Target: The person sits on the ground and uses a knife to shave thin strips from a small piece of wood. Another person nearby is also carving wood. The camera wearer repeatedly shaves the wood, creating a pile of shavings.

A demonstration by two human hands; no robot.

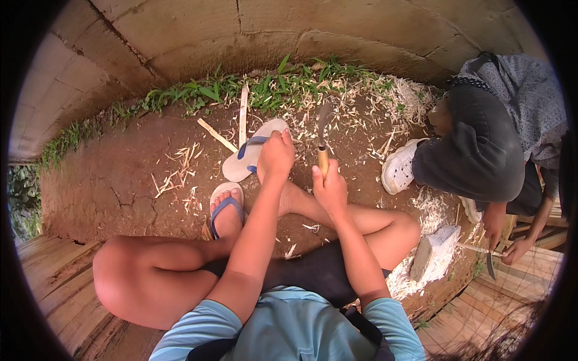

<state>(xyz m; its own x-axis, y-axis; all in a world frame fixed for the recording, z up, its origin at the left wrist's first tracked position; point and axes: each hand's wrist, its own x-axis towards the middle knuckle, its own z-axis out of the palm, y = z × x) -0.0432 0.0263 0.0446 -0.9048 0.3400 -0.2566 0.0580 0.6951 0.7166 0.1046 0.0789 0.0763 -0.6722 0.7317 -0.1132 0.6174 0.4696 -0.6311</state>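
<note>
My right hand (330,189) is wrapped round the light wooden handle of a knife (323,161). The dark, slightly curved blade points away from me, toward the wall. To its left, my left hand (276,155) is closed beside a pale flip-flop (238,167) with a blue strap. Its fingers lie over the edge of that sole, and whatever they hold, if anything, is hidden. My crossed leg passes below both hands. Another flip-flop (233,206) is on my other foot, nearer to me.
Two pale wood strips (243,114) lie on dirt near grass (217,90) along a wall (361,48). Shavings (180,171) are scattered about. At right, a person (475,144) in white shoes holds a thin strip and a knife (490,266) by a stone block (430,253). Boards flank me.
</note>
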